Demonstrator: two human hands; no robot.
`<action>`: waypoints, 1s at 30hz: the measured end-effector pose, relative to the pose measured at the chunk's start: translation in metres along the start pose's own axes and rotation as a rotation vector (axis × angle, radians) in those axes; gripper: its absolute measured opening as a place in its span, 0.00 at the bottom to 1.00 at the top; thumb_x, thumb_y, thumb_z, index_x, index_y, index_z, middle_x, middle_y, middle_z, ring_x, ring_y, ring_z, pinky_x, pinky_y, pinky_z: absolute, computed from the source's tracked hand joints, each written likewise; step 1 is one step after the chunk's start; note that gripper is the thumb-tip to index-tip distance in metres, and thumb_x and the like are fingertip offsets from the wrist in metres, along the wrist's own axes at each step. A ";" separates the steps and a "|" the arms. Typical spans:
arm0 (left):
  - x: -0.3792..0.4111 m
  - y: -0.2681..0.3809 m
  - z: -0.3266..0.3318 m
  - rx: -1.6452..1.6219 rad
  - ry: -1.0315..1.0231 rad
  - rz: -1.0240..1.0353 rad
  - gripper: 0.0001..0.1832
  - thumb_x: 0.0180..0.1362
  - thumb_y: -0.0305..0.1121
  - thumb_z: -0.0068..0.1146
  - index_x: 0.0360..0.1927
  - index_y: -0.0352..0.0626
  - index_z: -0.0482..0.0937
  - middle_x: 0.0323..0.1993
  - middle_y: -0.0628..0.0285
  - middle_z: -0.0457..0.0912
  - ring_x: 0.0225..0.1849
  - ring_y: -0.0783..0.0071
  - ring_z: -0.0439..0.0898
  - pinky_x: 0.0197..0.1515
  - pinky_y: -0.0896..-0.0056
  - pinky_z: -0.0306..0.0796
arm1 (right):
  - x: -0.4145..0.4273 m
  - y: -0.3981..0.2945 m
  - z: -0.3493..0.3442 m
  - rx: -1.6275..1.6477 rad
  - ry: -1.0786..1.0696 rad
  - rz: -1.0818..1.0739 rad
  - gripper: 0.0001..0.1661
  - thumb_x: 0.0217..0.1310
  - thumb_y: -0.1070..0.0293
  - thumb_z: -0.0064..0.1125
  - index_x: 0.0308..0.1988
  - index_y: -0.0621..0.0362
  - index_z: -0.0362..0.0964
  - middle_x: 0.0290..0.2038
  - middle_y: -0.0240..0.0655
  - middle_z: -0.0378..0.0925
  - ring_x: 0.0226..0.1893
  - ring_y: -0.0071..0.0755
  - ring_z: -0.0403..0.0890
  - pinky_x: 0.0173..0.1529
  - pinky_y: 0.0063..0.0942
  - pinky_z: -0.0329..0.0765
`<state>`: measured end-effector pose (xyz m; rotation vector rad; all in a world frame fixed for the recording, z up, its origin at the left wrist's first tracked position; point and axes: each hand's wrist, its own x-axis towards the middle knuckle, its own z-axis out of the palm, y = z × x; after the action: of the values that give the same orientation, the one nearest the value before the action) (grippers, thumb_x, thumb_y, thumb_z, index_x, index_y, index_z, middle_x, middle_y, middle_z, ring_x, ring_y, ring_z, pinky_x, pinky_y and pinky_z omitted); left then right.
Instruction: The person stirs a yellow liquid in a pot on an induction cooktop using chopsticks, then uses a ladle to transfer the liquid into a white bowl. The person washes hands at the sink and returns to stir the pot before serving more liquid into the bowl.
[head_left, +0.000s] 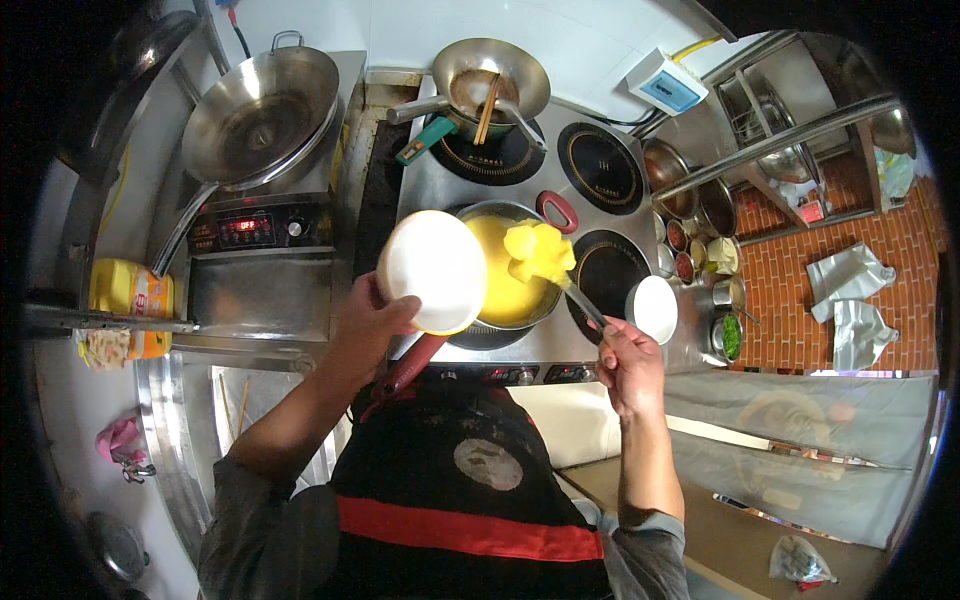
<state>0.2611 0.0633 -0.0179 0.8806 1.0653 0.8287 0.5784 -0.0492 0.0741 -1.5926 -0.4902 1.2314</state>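
Note:
My left hand (379, 311) grips the rim of a white bowl (433, 270), thumb on the bowl's face, above the left edge of a pan (559, 306). In my right hand (627, 360) is the metal handle of a utensil (585, 304). A thick yellow lump of soft food (540, 251) covers its head, which hangs over the pan. Smooth yellow food (499, 296) fills much of the pan. The pan has a long red handle (412, 367) towards me and a red loop handle (557, 211) on the far side. A second white bowl (652, 309) stands near my right hand.
Behind the pan, a wok (517, 64) holds chopsticks (487, 109) and a ladle (525, 124) on the induction cooktop (559, 187). A large wok (259, 120) sits at left above a yellow jug (131, 292). Small ingredient containers (682, 266) and chopped greens (729, 337) stand at right.

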 end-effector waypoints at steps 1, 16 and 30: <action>0.001 0.001 0.009 0.022 0.035 0.017 0.34 0.58 0.41 0.64 0.62 0.29 0.66 0.52 0.49 0.79 0.47 0.64 0.84 0.46 0.65 0.82 | -0.006 -0.009 0.004 -0.030 -0.005 -0.014 0.11 0.71 0.69 0.54 0.48 0.62 0.77 0.19 0.23 0.67 0.16 0.13 0.61 0.17 0.15 0.57; 0.021 0.000 0.035 -0.246 -0.135 -0.165 0.29 0.60 0.36 0.62 0.59 0.29 0.67 0.51 0.49 0.77 0.51 0.63 0.81 0.50 0.62 0.80 | -0.031 0.006 0.042 -1.293 -0.091 -1.118 0.24 0.53 0.83 0.61 0.53 0.65 0.74 0.27 0.45 0.76 0.27 0.49 0.79 0.32 0.41 0.77; 0.025 0.009 0.024 -0.339 -0.217 -0.060 0.26 0.62 0.31 0.54 0.62 0.30 0.67 0.55 0.49 0.78 0.54 0.59 0.82 0.53 0.58 0.80 | -0.018 0.012 0.022 -0.182 0.024 -0.318 0.13 0.73 0.71 0.53 0.53 0.62 0.76 0.22 0.24 0.68 0.19 0.14 0.64 0.22 0.15 0.60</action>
<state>0.2893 0.0845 -0.0137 0.6318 0.7309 0.8136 0.5492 -0.0583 0.0726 -1.6041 -0.8257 0.9466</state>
